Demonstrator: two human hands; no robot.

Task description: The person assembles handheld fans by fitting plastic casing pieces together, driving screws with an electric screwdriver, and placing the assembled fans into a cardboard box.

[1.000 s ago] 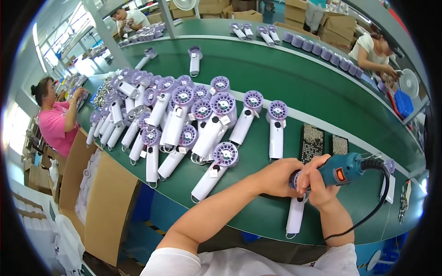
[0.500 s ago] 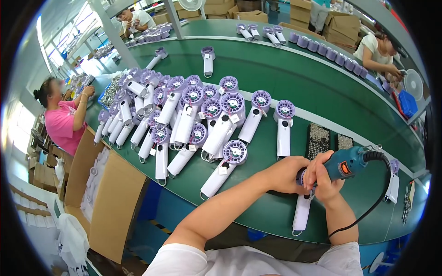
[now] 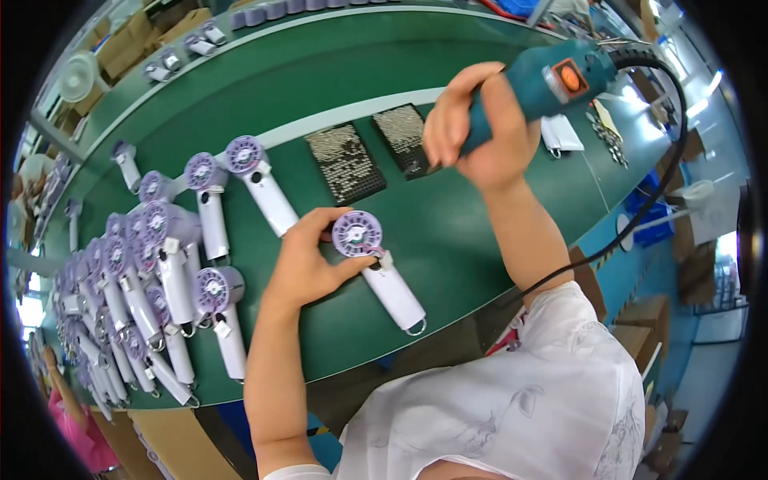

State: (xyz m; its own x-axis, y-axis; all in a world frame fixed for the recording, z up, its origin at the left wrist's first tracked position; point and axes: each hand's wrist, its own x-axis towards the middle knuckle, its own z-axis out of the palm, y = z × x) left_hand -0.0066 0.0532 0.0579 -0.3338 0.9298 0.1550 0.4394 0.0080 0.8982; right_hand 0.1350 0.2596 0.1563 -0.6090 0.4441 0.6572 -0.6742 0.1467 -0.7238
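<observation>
My left hand curls around the round lilac head of a white handheld fan lying on the green table. Its fan head faces up, showing the open slotted ring and thin red wires, and the handle with a wire loop points toward me. My right hand, raised off the table, grips a teal electric screwdriver with an orange switch and a black cable. The tool's front end points down at the near end of a black tray of small screws. A second screw tray lies left of it.
Many similar white-and-lilac fans crowd the left of the table. The screwdriver's cable hangs in a loop at the right. A white part lies at the far right. A cardboard box stands below the front edge.
My view has swung to the right. My right hand has lifted the screwdriver off the fan and over beside the screw trays. My left hand still holds the fan head.
</observation>
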